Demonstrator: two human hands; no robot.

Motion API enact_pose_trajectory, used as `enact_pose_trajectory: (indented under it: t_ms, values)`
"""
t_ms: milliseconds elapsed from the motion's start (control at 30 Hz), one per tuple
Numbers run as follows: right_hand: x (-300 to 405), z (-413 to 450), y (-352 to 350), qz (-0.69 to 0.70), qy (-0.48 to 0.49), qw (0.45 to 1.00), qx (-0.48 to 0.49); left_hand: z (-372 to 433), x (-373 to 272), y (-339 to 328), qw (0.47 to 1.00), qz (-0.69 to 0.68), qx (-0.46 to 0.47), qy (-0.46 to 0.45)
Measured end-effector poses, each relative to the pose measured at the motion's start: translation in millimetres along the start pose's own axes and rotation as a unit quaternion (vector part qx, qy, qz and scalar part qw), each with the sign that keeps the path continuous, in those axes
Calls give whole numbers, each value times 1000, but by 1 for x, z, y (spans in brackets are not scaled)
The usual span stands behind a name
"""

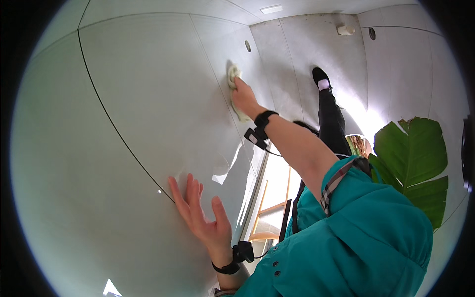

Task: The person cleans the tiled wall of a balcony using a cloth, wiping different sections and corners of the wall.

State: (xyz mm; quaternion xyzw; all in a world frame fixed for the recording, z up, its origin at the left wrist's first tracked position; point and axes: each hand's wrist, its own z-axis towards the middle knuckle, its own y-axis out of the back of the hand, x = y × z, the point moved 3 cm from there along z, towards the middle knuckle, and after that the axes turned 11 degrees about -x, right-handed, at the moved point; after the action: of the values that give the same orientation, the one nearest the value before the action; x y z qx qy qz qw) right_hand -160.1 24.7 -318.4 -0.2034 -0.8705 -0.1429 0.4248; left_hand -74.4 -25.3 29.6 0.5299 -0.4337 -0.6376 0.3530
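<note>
My right hand (245, 97) grips a pale, crumpled cloth (233, 74) and presses it against a glossy white wall panel (148, 92), near a thin vertical seam. Part of the cloth hangs below the palm. Lower in the picture, my left hand (202, 215) holds nothing. Its fingers are spread, and the fingertips are at the same panel beside a dark joint line (122, 137); whether they all touch cannot be made out. Black wristbands with small devices (256, 137) and thin cables sit on both wrists.
A large green plant leaf (412, 156) stands behind my teal sleeve, with a white pot (350, 120) near my leg. One black shoe (321, 76) rests on the grey floor (297, 48). A wooden chair (265, 230) shows past the panel's edge. A white fitting (346, 30) is farther off.
</note>
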Motion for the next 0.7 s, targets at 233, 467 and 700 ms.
enact_pose_trajectory:
  t_ms: [233, 467, 700]
  values:
    - [-137, -124, 8, -79, -201, 976, 33, -23, 5, -11, 997, -44, 37, 55]
    - [-231, -207, 2, -285, -226, 896, 255, -41, 16, -20, 996, -40, 49, 67]
    - [-156, -218, -17, -461, 266, 690, 490, -37, 37, -12, 995, -61, 25, 78]
